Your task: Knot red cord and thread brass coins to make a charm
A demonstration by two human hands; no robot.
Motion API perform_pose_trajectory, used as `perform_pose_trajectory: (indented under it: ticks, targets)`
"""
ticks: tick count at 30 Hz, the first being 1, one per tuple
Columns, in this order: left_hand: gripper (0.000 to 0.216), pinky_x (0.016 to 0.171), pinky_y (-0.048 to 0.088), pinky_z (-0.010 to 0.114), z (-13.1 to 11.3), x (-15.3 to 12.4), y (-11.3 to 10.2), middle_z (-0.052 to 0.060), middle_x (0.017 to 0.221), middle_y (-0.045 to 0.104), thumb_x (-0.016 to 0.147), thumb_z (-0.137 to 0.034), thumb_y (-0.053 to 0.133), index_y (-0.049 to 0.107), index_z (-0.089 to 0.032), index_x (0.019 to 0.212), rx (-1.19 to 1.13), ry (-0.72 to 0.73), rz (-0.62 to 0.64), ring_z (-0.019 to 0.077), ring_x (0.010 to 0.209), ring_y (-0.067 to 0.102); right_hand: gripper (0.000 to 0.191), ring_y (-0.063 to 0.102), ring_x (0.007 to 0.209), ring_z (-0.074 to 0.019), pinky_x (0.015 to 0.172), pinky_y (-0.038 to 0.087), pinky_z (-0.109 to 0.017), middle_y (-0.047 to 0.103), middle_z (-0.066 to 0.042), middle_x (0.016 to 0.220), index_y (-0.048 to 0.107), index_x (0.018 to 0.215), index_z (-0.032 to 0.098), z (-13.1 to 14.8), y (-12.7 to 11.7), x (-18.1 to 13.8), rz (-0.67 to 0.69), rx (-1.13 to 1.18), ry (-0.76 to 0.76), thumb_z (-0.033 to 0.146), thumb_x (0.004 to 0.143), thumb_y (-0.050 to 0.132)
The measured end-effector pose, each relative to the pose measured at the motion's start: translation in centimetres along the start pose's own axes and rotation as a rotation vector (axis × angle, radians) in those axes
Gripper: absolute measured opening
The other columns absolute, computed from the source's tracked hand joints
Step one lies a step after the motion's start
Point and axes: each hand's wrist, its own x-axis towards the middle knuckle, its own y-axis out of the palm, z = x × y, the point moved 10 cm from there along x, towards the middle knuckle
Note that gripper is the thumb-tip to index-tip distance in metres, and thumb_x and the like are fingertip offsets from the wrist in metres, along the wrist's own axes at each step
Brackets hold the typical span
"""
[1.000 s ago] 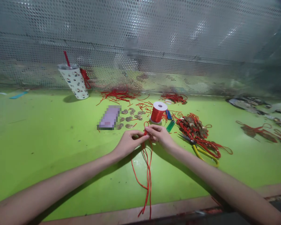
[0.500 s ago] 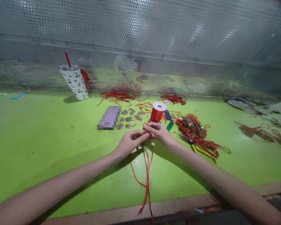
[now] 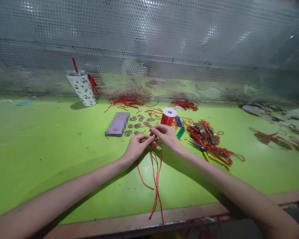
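Both my hands meet over the green table and pinch the same bundle of red cords. My left hand grips the cords from the left with closed fingers. My right hand pinches them from the right at the knotted top end. The loose cord tails hang down toward me and reach the table's front edge. Just behind my hands stands a red thread spool, with several brass coins lying to its left.
A blurred purple flat object lies by the coins. Green and blue lighters, yellow-handled scissors and a heap of corded coins lie to the right. A patterned cup with a red straw stands back left. A perforated metal wall closes the back.
My hands have shifted slightly away from me toward the spool, still holding the cords. The cord tails slid with them. The view has moved a little.
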Motion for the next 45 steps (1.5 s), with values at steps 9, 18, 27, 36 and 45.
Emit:
perform_pose_trajectory:
  ticks: [9, 18, 27, 36, 45]
  targets:
    - [0.027, 0.074, 0.053, 0.033, 0.0, 0.0, -0.4, 0.007, 0.077, 0.077, 0.07, -0.042, 0.084, 0.08, -0.016, 0.074, -0.007, 0.005, -0.044, 0.0198, 0.072, 0.067, 0.026, 0.06, 0.057, -0.0139, 0.052, 0.049, -0.026, 0.068, -0.004, 0.071, 0.068, 0.077, 0.018, -0.5, 0.1, -0.3, -0.042, 0.021, 0.044, 0.042, 0.086, 0.067]
    - [0.023, 0.075, 0.052, 0.032, 0.2, -0.1, -0.3, 0.007, 0.077, 0.077, 0.07, -0.039, 0.084, 0.08, -0.016, 0.074, -0.011, 0.009, -0.038, 0.0195, 0.073, 0.067, 0.028, 0.065, 0.065, -0.017, 0.057, 0.053, -0.028, 0.068, -0.006, 0.071, 0.067, 0.073, 0.02, -0.5, -0.2, -0.4, -0.093, -0.001, 0.05, 0.044, 0.088, 0.069]
    - [0.02, 0.084, 0.054, 0.036, 0.1, 0.0, -0.3, 0.007, 0.082, 0.078, 0.071, -0.037, 0.083, 0.079, -0.017, 0.071, -0.027, 0.013, -0.048, 0.0218, 0.083, 0.07, 0.025, 0.069, 0.07, -0.0177, 0.065, 0.056, -0.03, 0.071, -0.005, 0.072, 0.067, 0.075, 0.021, 0.0, 0.1, 0.0, -0.058, 0.038, 0.02, 0.041, 0.089, 0.068]
    - [0.015, 0.093, 0.053, 0.038, -0.1, -0.1, -0.1, 0.008, 0.082, 0.078, 0.072, -0.032, 0.08, 0.08, -0.017, 0.071, -0.032, 0.035, -0.05, 0.0243, 0.093, 0.071, 0.032, 0.068, 0.065, -0.0176, 0.063, 0.057, -0.031, 0.074, -0.006, 0.071, 0.068, 0.074, 0.019, 0.2, 0.1, 0.0, -0.084, 0.061, 0.004, 0.049, 0.083, 0.073]
    - [0.021, 0.08, 0.056, 0.036, 0.3, 0.1, -0.2, 0.01, 0.084, 0.079, 0.068, -0.036, 0.083, 0.08, -0.015, 0.073, -0.041, 0.024, -0.063, 0.0243, 0.086, 0.071, 0.032, 0.068, 0.062, -0.0175, 0.058, 0.054, -0.028, 0.073, -0.006, 0.069, 0.07, 0.079, 0.018, 0.2, -0.2, -0.2, -0.166, 0.04, -0.041, 0.049, 0.084, 0.07]
